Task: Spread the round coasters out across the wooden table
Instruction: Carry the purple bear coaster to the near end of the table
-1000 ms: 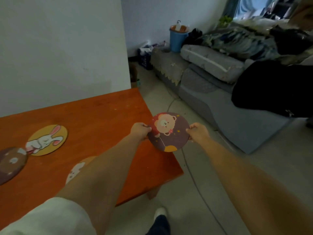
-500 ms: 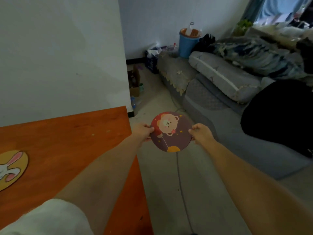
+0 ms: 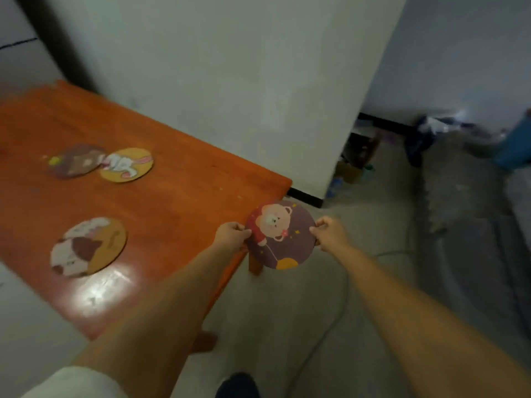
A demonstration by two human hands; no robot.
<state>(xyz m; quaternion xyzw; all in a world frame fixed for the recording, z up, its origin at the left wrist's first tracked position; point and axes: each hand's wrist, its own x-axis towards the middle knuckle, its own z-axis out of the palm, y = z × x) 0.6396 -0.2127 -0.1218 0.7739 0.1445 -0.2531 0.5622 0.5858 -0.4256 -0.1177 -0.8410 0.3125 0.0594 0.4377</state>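
I've got the purple bear coaster (image 3: 280, 235) pinched at its edges by both hands, left hand (image 3: 232, 236) on the left rim and right hand (image 3: 330, 236) on the right, fingers closed on it, held in the air just off the wooden table (image 3: 178, 202)'s corner, above the floor. Three other coasters lie flat on the tabletop: a brown/white one (image 3: 87, 247) nr the front edge, and farther back a yellow rabbit coaster (image 3: 126, 165) touching or maybe slightly overlapping a dark purple one (image 3: 76, 160), too blurred to tell which.

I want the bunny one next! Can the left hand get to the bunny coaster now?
Probably not yet: the left hand is busy pinching the bear coaster with the right hand. Nothing blocks the bunny coaster on the table.
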